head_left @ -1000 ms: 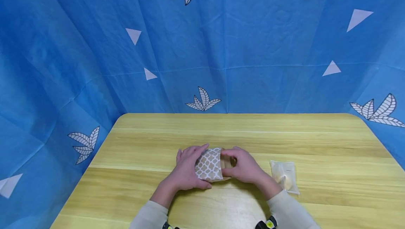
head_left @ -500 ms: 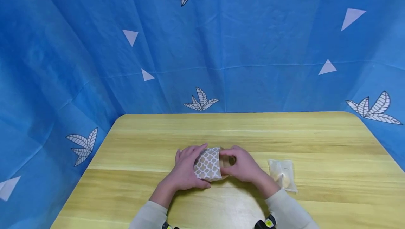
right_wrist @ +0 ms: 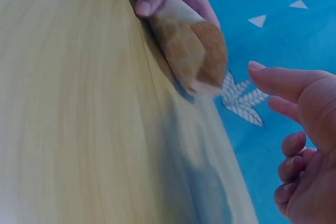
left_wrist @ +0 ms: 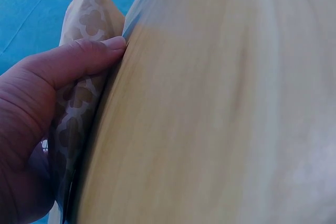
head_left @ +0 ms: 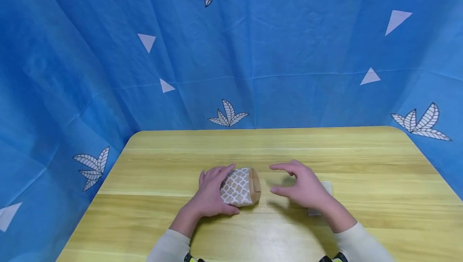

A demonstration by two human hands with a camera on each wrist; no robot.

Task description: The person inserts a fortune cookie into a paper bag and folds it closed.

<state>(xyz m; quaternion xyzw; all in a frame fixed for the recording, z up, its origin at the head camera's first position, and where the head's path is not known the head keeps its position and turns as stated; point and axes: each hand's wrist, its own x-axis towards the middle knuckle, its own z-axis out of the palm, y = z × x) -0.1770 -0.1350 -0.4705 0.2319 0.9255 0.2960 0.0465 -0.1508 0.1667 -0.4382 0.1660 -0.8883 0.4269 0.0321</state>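
Note:
A small paper bag (head_left: 236, 188), tan with a white lattice print, lies on its side on the wooden table. Its plain brown mouth (head_left: 255, 185) gapes toward the right. My left hand (head_left: 207, 198) holds the bag around its closed end, thumb along the near side and fingers over the far side. In the left wrist view the thumb presses the printed paper (left_wrist: 79, 103) close to the tabletop. Right of the mouth, apart from it, my right hand (head_left: 306, 186) hovers empty. Its thumb and forefinger are spread, while the other fingers curl loosely in the right wrist view.
Partly covered by my right hand, a small translucent packet (head_left: 327, 186) lies on the table (head_left: 173, 157). A blue cloth (head_left: 296, 53) with white leaf and triangle prints hangs behind the table and along its left side.
My right hand has come out of the bag's mouth and moved right, its fingers empty. The dark golden thing seen by its fingers is out of sight. My left hand keeps its hold.

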